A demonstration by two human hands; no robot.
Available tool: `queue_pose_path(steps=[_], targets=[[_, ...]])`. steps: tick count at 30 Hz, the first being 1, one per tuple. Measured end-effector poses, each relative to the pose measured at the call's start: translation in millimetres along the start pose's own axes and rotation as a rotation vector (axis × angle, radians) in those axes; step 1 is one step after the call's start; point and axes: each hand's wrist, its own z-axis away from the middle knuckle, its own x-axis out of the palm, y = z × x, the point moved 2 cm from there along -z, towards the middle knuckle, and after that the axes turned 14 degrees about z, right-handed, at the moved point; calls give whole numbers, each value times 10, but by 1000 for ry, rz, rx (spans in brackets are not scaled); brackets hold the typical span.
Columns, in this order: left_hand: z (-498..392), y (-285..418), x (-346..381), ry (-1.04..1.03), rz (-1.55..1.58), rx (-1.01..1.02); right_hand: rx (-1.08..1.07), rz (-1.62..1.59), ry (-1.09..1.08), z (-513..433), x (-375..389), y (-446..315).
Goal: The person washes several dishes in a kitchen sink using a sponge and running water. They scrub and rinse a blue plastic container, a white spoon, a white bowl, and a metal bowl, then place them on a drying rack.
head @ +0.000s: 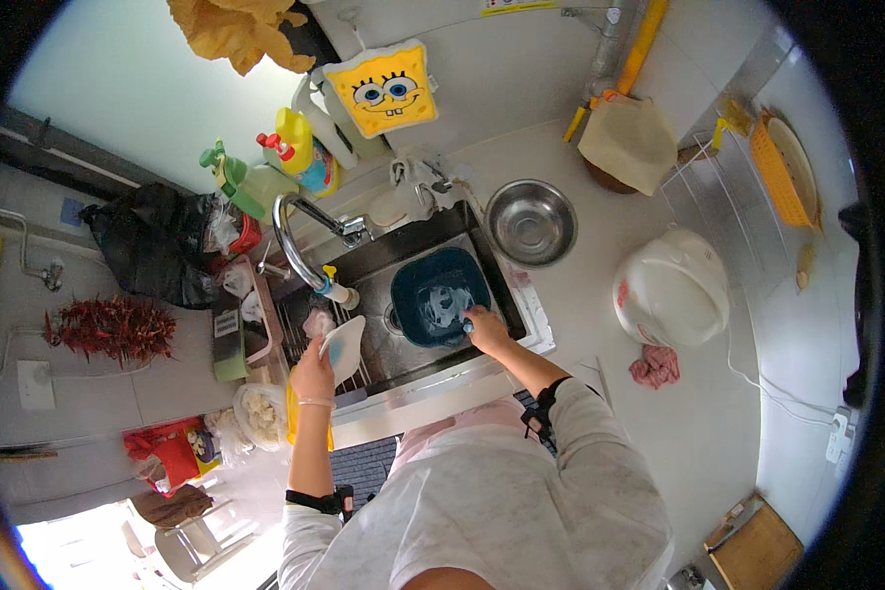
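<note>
My left hand [313, 375] grips a white dish [345, 346] with a pale blue patch, held tilted over the left part of the sink. Just behind it shows a pinkish-white item [318, 322], too unclear to name. A dark blue plastic basin [413, 295] sits in the steel sink [375, 369] with whitish suds or water inside. My right hand [489, 330] is over the basin's near right side, fingers closed around a small blue-grey item [469, 325], mostly hidden. The curved chrome faucet [284, 221] has its spout end left of the basin.
A steel bowl [532, 223] stands right of the sink. Farther right are a white rice cooker [675, 287] and a crumpled reddish cloth [655, 366]. Several cleaning bottles [306, 155] line the back left. A pink caddy [264, 310] flanks the sink.
</note>
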Motion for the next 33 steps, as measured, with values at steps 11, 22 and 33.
queue_pose_path(steps=[11, 22, 33], targets=[[-151, -131, 117, 16, -207, 573, 182, -433, 423, 236, -210, -61], [-233, -614, 106, -74, 121, 104, 383, -1163, 198, 453, -442, -527], [-143, -804, 911, -331, 1609, -962, 172, -1206, 454, 790, -820, -902]])
